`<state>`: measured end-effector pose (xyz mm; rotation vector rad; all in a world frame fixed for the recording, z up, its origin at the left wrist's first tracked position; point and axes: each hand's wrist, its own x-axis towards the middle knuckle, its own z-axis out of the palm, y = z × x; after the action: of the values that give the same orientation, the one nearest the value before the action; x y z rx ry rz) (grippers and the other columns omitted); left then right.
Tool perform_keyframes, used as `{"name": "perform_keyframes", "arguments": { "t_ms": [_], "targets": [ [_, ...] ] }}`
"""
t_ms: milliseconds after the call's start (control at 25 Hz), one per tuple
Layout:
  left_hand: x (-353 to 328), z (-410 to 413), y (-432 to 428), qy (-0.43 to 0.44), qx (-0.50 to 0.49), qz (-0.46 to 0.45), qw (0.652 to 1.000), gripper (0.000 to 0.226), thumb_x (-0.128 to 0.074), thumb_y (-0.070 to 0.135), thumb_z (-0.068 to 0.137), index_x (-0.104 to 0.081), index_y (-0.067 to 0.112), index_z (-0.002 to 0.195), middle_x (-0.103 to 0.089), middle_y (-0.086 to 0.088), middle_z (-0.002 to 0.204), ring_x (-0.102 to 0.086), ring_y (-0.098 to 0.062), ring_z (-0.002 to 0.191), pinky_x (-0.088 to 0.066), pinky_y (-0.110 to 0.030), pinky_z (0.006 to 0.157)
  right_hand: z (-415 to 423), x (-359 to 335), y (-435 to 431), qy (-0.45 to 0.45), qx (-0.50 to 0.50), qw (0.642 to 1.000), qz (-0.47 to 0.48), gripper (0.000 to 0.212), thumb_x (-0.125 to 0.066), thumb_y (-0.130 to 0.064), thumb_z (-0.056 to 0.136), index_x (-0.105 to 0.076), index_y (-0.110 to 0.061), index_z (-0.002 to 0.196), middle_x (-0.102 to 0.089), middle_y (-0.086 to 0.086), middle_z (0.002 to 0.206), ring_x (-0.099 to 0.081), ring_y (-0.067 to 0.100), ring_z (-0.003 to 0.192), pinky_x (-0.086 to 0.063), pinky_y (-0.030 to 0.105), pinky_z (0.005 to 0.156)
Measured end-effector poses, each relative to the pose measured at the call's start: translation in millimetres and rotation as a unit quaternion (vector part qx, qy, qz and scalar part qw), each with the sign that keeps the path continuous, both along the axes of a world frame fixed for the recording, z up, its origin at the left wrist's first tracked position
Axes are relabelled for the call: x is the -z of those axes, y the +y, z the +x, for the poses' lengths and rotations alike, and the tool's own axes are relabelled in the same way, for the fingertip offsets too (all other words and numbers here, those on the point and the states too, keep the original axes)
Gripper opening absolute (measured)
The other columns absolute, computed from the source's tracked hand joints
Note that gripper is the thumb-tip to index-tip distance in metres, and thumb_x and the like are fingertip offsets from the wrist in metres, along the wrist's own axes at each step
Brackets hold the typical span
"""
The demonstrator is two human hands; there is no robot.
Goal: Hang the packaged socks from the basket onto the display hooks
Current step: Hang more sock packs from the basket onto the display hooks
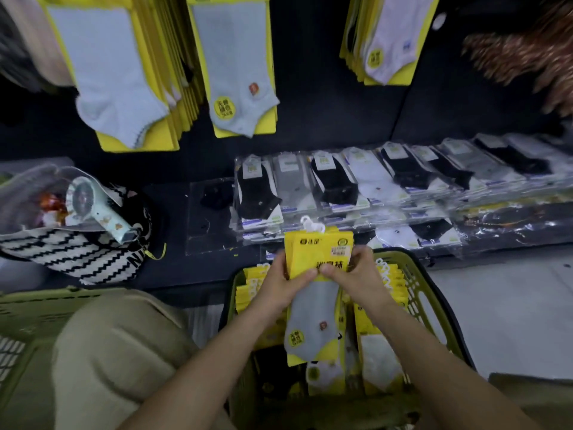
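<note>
1. Far left, low: a green crate (34, 308) sits beside my knee (117, 352).
2. Above the crate, a striped bag (74, 256) lies on the dark counter (173, 268). A pale hand fan (96, 206) rests on top of the bag.
3. Upper left: a thick row of hung packs (111, 76), yellow cards with pale blue socks, hangs against the dark wall. A second row (235, 72) hangs just to its right.
4. Centre: my left hand (286, 287) grips the left edge of the bundle (319, 262), thumb curled over the front. The bundle is several yellow sock packs stacked together, held upright, with white hangers (311, 224) at the top. The front pack shows a grey sock.
5. My right hand (356, 276) grips the right edge of the same bundle, thumb on the front, touching the left thumb.
6. The bundle is held directly over the green basket (432, 293), its top reaching over the near edge of the counter.
7. More yellow packs (376, 358) stand in the basket, under and beside the bundle.
8. Behind the basket, clear-bagged socks (335, 184), black, grey and white, lie overlapped in a row along the counter toward the right.
9. Upper right: a third row (384, 41) of yellow packs hangs on the wall.
10. Lower right: pale floor (502, 308) beside the basket.
</note>
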<state>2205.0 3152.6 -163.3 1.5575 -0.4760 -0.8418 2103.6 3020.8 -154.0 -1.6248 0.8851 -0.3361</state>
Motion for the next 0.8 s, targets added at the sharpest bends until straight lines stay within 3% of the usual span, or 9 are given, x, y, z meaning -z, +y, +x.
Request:
{"name": "perform_keyframes", "arguments": {
  "t_ms": [160, 320, 440, 560, 680, 800],
  "targets": [
    [-59.5, 32.4, -15.1, 0.000, -0.043, -0.050, 0.998, 0.045, -0.074, 0.027, 0.076, -0.048, 0.031, 0.113, -0.064, 0.002, 0.114, -0.065, -0.013, 0.100, -0.056, -0.029, 0.078, 34.7, -61.2, -7.8, -0.045, 0.001, 0.998, -0.044, 0.028, -0.078, -0.031, 0.073, -0.057, -0.019, 0.087, -0.060, -0.006, 0.079, -0.055, 0.006, 0.068, -0.041, 0.012, 0.050],
    [-113.1, 59.4, -21.5, -0.052, -0.078, -0.094, 0.991, 0.044, -0.079, 0.027, 0.071, -0.051, 0.034, 0.104, -0.065, 0.011, 0.103, -0.067, -0.005, 0.089, -0.055, -0.022, 0.068, 54.8, -120.7, -16.5, -0.131, -0.031, 0.989, -0.053, 0.021, -0.075, -0.019, 0.076, -0.065, -0.017, 0.094, -0.070, -0.002, 0.092, -0.066, 0.011, 0.082, -0.054, 0.021, 0.067],
    [-151.0, 75.4, -21.4, -0.071, -0.097, -0.137, 0.983, 0.036, -0.077, 0.022, 0.074, -0.053, 0.032, 0.098, -0.067, 0.015, 0.093, -0.068, 0.003, 0.077, -0.051, -0.013, 0.057, 66.3, -161.8, -20.4, -0.169, -0.057, 0.981, -0.074, 0.016, -0.074, -0.016, 0.077, -0.066, -0.026, 0.087, -0.072, -0.010, 0.084, -0.068, 0.006, 0.076, -0.054, 0.021, 0.064],
    [-185.3, 87.5, -20.9, -0.100, -0.104, -0.173, 0.974, 0.034, -0.076, 0.024, 0.075, -0.055, 0.032, 0.101, -0.069, 0.015, 0.093, -0.068, 0.001, 0.081, -0.052, -0.013, 0.059, 79.3, -197.1, -21.0, -0.198, -0.084, 0.971, -0.103, 0.013, -0.071, -0.018, 0.080, -0.066, -0.029, 0.086, -0.072, -0.012, 0.084, -0.068, 0.000, 0.075, -0.052, 0.015, 0.061],
    [-216.2, 95.4, -19.9, -0.132, -0.133, -0.204, 0.961, 0.047, -0.077, 0.041, 0.062, -0.054, 0.034, 0.103, -0.068, 0.012, 0.102, -0.067, -0.003, 0.089, -0.054, -0.018, 0.067, 93.7, -232.8, -21.8, -0.225, -0.050, 0.964, -0.132, 0.016, -0.069, -0.028, 0.081, -0.064, -0.022, 0.095, -0.071, -0.005, 0.096, -0.067, 0.007, 0.086, -0.054, 0.025, 0.074],
    [-238.8, 104.1, -18.8, -0.170, -0.133, -0.222, 0.951, 0.052, -0.074, 0.046, 0.058, -0.053, 0.036, 0.104, -0.067, 0.016, 0.101, -0.066, 0.002, 0.090, -0.053, -0.015, 0.068, 106.1, -264.4, -24.7, -0.273, -0.038, 0.953, -0.125, 0.009, -0.069, -0.022, 0.082, -0.065, -0.020, 0.090, -0.073, -0.004, 0.089, -0.069, 0.006, 0.080, -0.055, 0.021, 0.065]
  ]
}}
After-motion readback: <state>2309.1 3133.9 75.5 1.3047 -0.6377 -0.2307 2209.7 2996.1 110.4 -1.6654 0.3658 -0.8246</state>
